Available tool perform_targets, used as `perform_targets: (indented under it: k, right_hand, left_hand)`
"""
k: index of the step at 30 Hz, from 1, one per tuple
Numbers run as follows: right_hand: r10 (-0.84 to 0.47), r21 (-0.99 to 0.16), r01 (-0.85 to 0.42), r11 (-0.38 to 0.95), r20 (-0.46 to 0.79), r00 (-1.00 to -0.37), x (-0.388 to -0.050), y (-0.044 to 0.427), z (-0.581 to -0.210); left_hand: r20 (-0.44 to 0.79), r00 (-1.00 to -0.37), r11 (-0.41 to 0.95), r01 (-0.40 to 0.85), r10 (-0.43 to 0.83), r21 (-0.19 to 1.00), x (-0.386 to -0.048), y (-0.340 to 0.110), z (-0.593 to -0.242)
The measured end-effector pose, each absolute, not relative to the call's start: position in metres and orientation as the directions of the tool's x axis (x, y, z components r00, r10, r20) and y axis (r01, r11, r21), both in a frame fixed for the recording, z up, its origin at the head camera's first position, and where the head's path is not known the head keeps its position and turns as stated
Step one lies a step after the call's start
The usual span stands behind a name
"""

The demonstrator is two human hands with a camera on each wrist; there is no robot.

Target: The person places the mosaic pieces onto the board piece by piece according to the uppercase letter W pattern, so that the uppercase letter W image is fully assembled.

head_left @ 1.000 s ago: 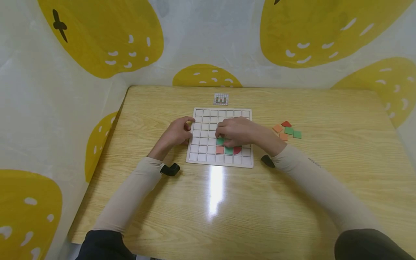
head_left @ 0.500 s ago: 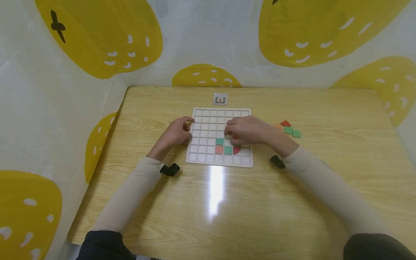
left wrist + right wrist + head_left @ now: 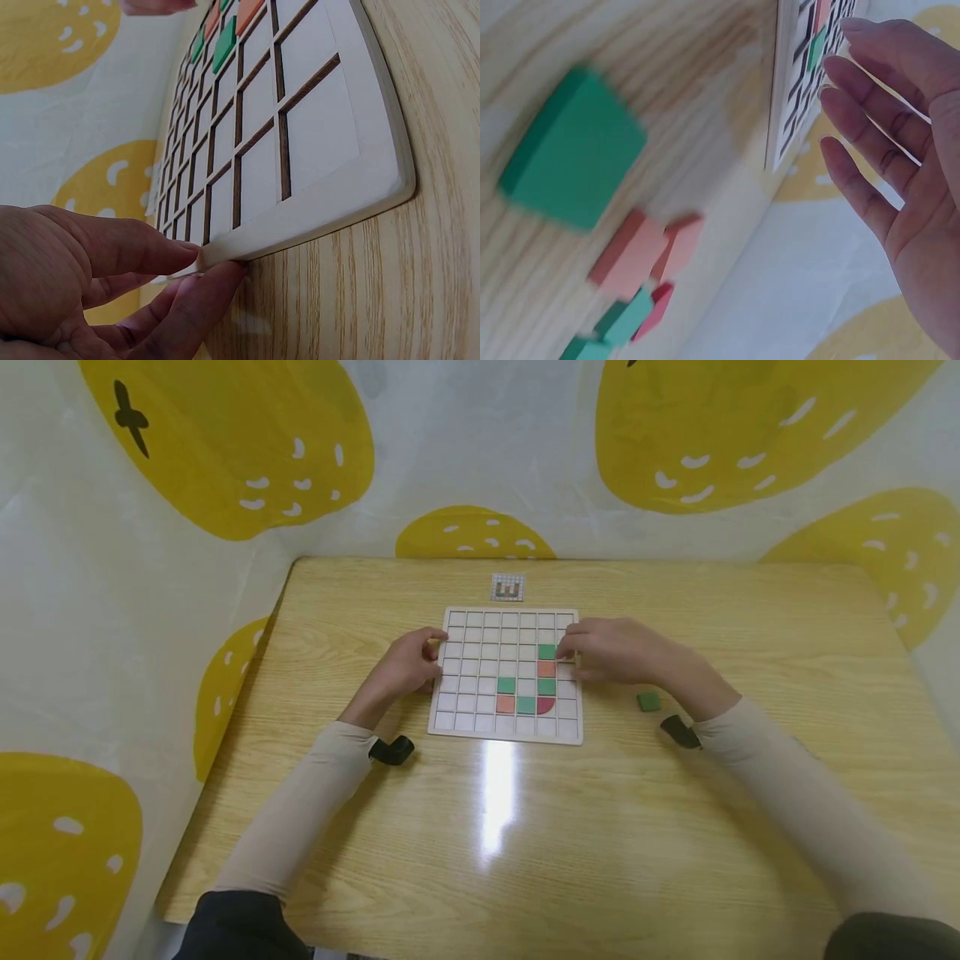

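In the head view, a white gridded board (image 3: 474, 710) lies mid-table with several coloured tiles set in its cells. Green, orange and green tiles (image 3: 547, 652) run down one column to a red rounded tile (image 3: 546, 705). Beside it lie a green tile (image 3: 527, 705), an orange tile (image 3: 506, 703) and, above that, another green tile (image 3: 506, 686). My left hand (image 3: 408, 662) touches the board's left edge with thumb and fingertips, spread along it. Over the right edge hovers my right hand (image 3: 618, 647); its fingers are loosely bent and hold nothing in the right wrist view.
A small printed card (image 3: 507, 587) lies behind the board. One loose green tile (image 3: 648, 702) sits right of the board. More loose tiles, orange (image 3: 630, 255), red (image 3: 654, 311) and green (image 3: 625, 315), show in the right wrist view; my forearm hides them in the head view.
My right hand has moved right, off the column of tiles, which now shows fully. A loose green tile has come into sight, while the forearm now covers the other loose tiles. My left hand stays put.
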State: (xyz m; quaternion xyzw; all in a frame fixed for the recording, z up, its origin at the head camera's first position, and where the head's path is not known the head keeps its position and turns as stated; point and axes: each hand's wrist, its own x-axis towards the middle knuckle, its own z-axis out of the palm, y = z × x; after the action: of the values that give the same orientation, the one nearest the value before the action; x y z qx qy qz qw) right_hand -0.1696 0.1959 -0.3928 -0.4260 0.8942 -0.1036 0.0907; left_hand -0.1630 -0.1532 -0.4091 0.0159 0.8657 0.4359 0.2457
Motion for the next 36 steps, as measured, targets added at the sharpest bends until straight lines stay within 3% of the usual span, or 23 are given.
perform_targets:
  k: [12,36]
  right_hand:
    - [-0.713,-0.257,-0.672,0.695,-0.12,-0.691,-0.167,0.231,-0.391]
    - [-0.67,-0.252,-0.635,0.731,-0.082,-0.738,-0.168,0.281,-0.396]
  left_hand:
    - [-0.408,-0.879,0.625,-0.178,0.246,0.76,-0.164,-0.153,-0.41]
    - [-0.41,-0.879,0.631,-0.177,0.243,0.756,-0.164,-0.153,-0.41]
